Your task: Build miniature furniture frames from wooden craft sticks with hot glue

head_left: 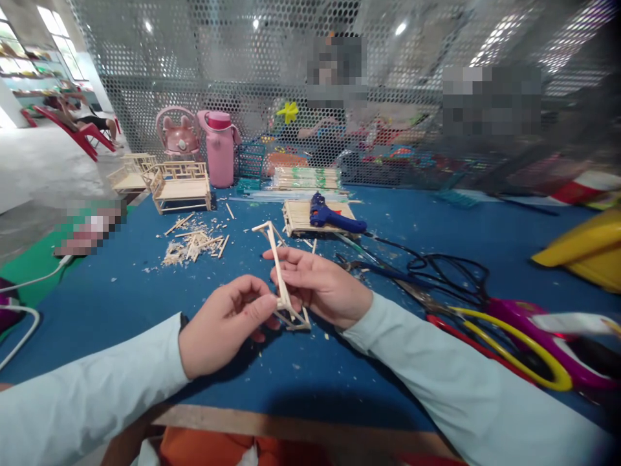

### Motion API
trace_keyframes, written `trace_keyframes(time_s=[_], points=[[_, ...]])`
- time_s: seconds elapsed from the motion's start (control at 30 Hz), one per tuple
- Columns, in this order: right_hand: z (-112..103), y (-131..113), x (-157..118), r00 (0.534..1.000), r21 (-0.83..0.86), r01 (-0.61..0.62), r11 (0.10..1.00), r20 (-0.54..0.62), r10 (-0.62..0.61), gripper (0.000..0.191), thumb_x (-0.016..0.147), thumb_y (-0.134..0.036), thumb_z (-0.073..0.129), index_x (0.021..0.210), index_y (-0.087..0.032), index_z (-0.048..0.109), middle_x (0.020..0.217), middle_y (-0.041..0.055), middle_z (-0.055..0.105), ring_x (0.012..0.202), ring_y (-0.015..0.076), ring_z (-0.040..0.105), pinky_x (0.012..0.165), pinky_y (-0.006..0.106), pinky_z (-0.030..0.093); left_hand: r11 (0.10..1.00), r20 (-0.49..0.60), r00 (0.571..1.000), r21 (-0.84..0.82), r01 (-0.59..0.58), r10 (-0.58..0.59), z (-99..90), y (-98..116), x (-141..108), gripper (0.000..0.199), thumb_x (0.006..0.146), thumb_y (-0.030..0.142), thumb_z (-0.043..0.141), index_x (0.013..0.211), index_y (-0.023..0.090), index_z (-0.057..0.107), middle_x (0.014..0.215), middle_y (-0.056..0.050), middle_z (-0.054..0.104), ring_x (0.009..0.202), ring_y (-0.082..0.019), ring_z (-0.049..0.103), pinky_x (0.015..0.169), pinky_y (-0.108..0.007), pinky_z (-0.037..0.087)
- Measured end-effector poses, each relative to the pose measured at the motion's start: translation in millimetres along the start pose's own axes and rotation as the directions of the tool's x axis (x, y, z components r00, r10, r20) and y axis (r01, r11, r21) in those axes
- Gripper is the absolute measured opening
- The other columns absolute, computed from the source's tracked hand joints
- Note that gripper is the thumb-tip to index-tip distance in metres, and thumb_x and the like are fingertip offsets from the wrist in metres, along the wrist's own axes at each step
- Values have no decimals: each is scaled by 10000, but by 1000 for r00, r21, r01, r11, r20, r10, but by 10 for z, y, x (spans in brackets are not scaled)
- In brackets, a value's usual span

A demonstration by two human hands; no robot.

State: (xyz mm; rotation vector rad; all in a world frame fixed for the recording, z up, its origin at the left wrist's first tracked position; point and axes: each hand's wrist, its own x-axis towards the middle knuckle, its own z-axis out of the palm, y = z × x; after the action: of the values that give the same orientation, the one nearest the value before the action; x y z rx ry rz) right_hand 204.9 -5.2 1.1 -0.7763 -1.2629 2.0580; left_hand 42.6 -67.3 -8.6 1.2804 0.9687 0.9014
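Between my two hands is a small frame of thin wooden sticks (pixel 279 268), tilted up above the blue table. My left hand (pixel 233 317) pinches its lower near corner between thumb and fingers. Higher up on the right side, my right hand (pixel 323 285) grips the same frame, its fingers partly behind the sticks. Beyond my hands a blue glue gun (pixel 334 217) lies on a flat panel of wooden sticks (pixel 298 220). A heap of cut stick bits (pixel 194 246) is left of the frame.
Two miniature stick benches, one nearer (pixel 182 188), stand at the back left beside a pink bottle (pixel 220 152). Bundled sticks (pixel 308 178) lie before a perforated metal screen (pixel 233 58). Yellow-handled scissors (pixel 514 343), pliers (pixel 383 268) and a black cable (pixel 451 262) occupy the right.
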Motion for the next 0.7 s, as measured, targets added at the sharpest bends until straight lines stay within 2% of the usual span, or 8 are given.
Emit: trace_keyframes(time_s=[0.07,0.13,0.2,0.27,0.37,0.5,0.6,0.7], points=[[30,-34,5,999,-56,-31,998,-30,29,287,746,-123,549,1022,-164,482,637,-43,563,409,39,499,351,122,427,977,-72,996,211,-36,53,-59,27,-52,297,796,453,509,848,160,512,750,-18,568,637,-106,516,526,-205,412],[84,-91,35,994,-144,-86,986,-74,76,296,753,-94,521,1036,-162,473,611,-49,550,407,46,493,331,124,415,911,-108,986,405,-75,130,-137,58,-118,241,812,396,502,841,161,546,745,-7,558,643,-102,490,576,-216,406],[156,-167,89,985,-274,-152,950,-127,121,319,759,-61,487,1065,-149,470,553,-54,528,385,53,468,307,125,392,837,-79,984,539,-92,160,-226,84,-192,198,816,346,498,805,164,576,768,-9,573,693,-112,503,651,-232,410],[229,-244,152,975,-410,-198,890,-172,138,362,753,-26,464,1101,-126,465,491,-57,504,368,62,448,294,129,372,793,-27,995,607,-61,98,-322,96,-256,165,805,304,502,799,169,597,794,-12,596,733,-123,526,695,-240,417],[304,-314,224,968,-532,-238,813,-203,151,478,729,6,480,1188,-104,408,478,-50,513,381,84,471,300,150,374,805,-88,996,589,70,-22,-461,103,-281,175,790,259,489,903,168,587,847,-22,623,732,-124,551,676,-236,444],[353,-277,278,962,-585,-271,764,-194,192,549,738,2,495,1249,-111,326,488,-48,531,375,89,482,323,170,399,864,-302,948,447,231,-97,-562,175,-91,276,820,301,446,1036,142,509,722,-14,602,469,-77,479,409,-184,392],[394,-208,323,957,-604,-289,743,-191,217,482,754,3,473,1207,-115,357,477,-48,526,384,90,491,357,179,433,894,-320,928,333,299,-191,-559,254,143,357,839,273,450,1172,151,414,665,-2,584,449,-88,517,372,-173,397],[440,-171,365,953,-630,-303,715,-179,246,375,751,14,466,1099,-126,441,486,-39,528,411,93,512,380,188,458,896,-261,927,283,342,-271,-548,282,307,396,861,214,427,1246,168,347,586,15,569,436,-100,544,385,-177,425]])
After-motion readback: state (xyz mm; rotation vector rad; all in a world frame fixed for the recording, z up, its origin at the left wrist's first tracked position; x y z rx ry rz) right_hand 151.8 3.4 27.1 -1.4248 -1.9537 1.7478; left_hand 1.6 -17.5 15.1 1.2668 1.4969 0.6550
